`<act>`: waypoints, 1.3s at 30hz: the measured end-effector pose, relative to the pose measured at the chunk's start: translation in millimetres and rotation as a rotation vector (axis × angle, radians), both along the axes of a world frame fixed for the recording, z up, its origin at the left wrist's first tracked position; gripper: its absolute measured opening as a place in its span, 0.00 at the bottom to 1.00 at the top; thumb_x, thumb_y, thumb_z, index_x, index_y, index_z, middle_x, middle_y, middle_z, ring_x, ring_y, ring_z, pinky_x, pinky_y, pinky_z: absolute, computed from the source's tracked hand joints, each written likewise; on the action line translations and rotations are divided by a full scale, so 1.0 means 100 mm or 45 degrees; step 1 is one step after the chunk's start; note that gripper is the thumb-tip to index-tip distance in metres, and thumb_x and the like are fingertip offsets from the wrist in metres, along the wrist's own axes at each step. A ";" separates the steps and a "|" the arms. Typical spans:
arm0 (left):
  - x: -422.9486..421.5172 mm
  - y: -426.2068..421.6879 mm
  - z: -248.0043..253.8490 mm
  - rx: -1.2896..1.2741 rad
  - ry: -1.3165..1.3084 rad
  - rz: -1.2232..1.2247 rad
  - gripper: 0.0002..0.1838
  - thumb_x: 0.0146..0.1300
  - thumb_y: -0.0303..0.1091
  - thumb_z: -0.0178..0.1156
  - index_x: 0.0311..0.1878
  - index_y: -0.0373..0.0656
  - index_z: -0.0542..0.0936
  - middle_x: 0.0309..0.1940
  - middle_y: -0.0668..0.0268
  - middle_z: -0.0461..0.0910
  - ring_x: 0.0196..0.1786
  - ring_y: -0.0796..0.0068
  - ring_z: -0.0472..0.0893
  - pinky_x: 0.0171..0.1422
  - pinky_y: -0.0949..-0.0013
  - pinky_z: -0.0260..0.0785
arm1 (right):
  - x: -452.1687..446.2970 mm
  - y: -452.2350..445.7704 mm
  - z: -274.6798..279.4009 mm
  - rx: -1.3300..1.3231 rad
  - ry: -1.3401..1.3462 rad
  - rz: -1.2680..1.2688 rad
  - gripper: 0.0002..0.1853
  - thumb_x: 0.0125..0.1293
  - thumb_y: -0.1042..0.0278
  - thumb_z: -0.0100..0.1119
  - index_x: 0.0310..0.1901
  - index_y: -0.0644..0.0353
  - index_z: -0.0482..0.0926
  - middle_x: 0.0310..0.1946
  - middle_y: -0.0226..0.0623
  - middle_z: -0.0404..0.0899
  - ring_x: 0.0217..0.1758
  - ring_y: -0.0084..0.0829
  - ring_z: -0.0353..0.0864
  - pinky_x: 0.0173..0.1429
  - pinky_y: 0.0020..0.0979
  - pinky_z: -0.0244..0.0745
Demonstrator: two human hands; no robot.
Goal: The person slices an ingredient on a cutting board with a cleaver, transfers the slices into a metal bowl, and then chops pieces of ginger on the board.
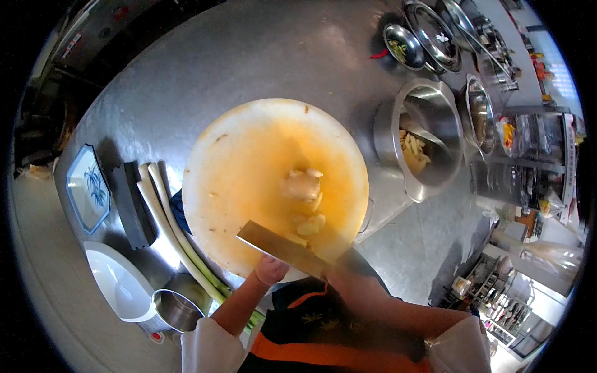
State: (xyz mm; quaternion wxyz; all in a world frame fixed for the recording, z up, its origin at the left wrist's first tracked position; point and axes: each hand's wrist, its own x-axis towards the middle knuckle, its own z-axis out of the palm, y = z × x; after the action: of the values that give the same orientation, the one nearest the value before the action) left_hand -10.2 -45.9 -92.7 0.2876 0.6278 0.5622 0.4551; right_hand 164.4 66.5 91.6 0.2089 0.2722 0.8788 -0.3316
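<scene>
A cleaver (280, 247) extends over the near edge of the round cutting board (230, 161), its broad blade pointing left. My right hand (348, 283) is closed around its handle end. Just below the blade, my left hand (272, 270) is curled at the board's near rim; the blade hides part of its fingers, and I cannot make out whether anything is in them. Beyond the blade lie a pale, knobbly lump (303, 184) and a smaller pale piece (310, 224), both resembling ginger. Another piece is partly covered by the blade.
To the right stands a steel pot (388, 133) holding pale cut pieces and a ladle. Steel bowls (404, 46) and a red chili (379, 55) lie farther back. Leeks (168, 221), a dark block (134, 208), a patterned dish (89, 189), a white bowl (118, 280) and a steel container (178, 309) occupy the left.
</scene>
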 end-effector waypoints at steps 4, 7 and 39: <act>-0.04 0.09 0.18 0.148 0.139 0.041 0.12 0.38 0.22 0.56 0.32 0.35 0.78 0.36 0.59 0.75 0.43 0.60 0.74 0.53 0.59 0.65 | -0.09 0.06 0.03 -0.013 -0.051 0.027 0.27 0.53 0.71 0.47 0.56 0.57 0.54 0.42 0.54 0.67 0.22 0.37 0.78 0.21 0.33 0.75; -0.05 0.00 0.05 0.117 0.154 -0.041 0.14 0.50 0.33 0.59 0.41 0.38 0.76 0.43 0.59 0.74 0.48 0.55 0.71 0.55 0.57 0.60 | -0.07 0.09 -0.08 -0.107 -0.058 0.069 0.26 0.54 0.71 0.46 0.56 0.58 0.55 0.41 0.53 0.68 0.22 0.38 0.78 0.21 0.33 0.75; -0.08 0.11 0.20 0.310 0.393 0.010 0.13 0.41 0.22 0.55 0.34 0.34 0.77 0.36 0.60 0.75 0.41 0.62 0.75 0.48 0.61 0.68 | -0.03 0.03 -0.05 -0.132 -0.101 0.019 0.21 0.56 0.71 0.46 0.53 0.57 0.58 0.44 0.53 0.68 0.22 0.36 0.78 0.21 0.31 0.74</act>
State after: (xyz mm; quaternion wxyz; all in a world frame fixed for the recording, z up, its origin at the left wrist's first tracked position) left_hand -17.9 -35.3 -72.7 0.1180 0.7180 0.5429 0.4193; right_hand 161.0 69.0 86.3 0.2598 0.2675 0.8535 -0.3640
